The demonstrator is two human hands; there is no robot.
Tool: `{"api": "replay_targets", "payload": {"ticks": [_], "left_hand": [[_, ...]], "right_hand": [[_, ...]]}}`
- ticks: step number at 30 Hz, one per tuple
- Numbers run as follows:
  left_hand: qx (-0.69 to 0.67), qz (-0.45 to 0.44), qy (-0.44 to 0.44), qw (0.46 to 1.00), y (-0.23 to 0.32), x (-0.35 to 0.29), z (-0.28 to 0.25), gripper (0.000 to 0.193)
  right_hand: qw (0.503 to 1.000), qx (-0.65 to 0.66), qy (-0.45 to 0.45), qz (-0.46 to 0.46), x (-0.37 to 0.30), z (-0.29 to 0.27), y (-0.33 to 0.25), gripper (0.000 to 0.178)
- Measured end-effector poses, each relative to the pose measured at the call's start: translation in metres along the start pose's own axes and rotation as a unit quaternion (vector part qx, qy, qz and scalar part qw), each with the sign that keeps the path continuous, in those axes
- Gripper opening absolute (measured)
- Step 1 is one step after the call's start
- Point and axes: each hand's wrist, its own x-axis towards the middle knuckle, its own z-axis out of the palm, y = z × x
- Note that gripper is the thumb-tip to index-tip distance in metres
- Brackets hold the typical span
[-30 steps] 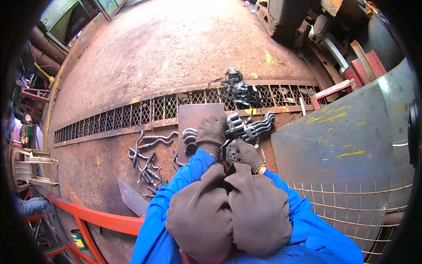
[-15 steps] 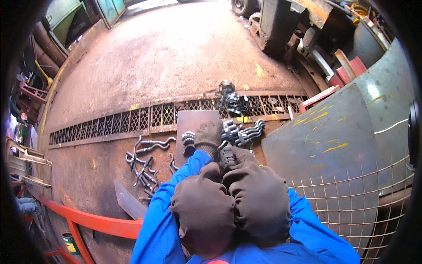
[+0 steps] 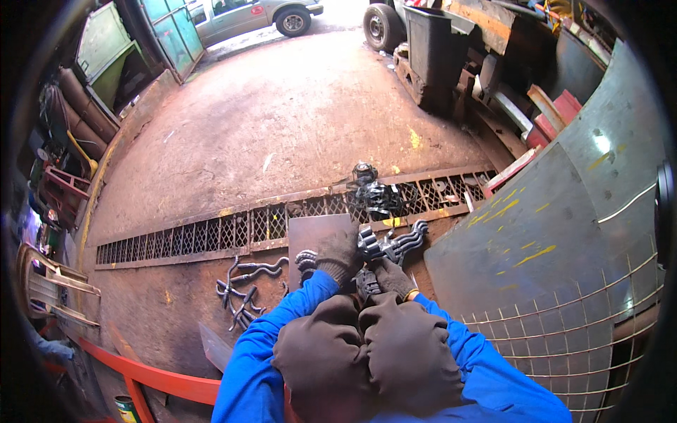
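My left hand [image 3: 337, 255], in a dark work glove, rests over the right part of a flat grey metal plate [image 3: 310, 231] on the ground. Its fingertips blend into the dark background. Against the plate's left edge lies a small stack of curved metal pieces [image 3: 306, 261]. My right hand [image 3: 393, 278], gloved too, is at the near end of a pile of bent metal rods [image 3: 403, 244]; its fingers are mostly hidden. Left of that hand sits a dark ribbed object [image 3: 367, 283]. More bent rods [image 3: 243, 290] lie loose to the left.
Beyond the plate a floor grating [image 3: 204, 244] runs across, with a black tangled bundle [image 3: 377, 196] on it. Large metal sheets [image 3: 522, 211] and wire mesh [image 3: 564, 345] flank me at right. A red rail [image 3: 169, 381] stands at left. My bent knees [image 3: 412, 349] are close below.
The view has tilted up, so a parked vehicle now shows at the far end. My right forearm shows more. Both hands stay near the plate and the rod pile.
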Motion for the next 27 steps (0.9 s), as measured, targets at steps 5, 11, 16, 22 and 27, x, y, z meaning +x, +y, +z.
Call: {"api": "replay_targets", "payload": {"ticks": [5,11,16,22,27], "left_hand": [[-0.002,0.057,0.057,0.997,-0.014,0.003,0.010,0.068],[-0.067,0.062,0.017,0.996,0.001,0.018,0.020,0.081],[-0.088,0.080,0.027,0.993,0.006,0.019,0.010,0.080],[-0.083,-0.004,-0.043,0.996,0.019,0.019,-0.001,0.065],[-0.081,-0.007,0.077,0.994,0.013,0.014,0.017,0.045]], "right_hand": [[0.996,-0.073,0.007,-0.058,-0.006,0.006,-0.041,0.042],[0.975,-0.106,0.091,-0.170,0.006,0.027,0.003,0.054],[0.995,-0.040,0.072,-0.052,0.009,0.022,-0.004,0.043],[0.975,-0.117,-0.037,-0.184,0.002,-0.011,0.006,0.031],[0.736,0.601,-0.069,0.302,-0.048,-0.045,-0.062,0.034]]}}
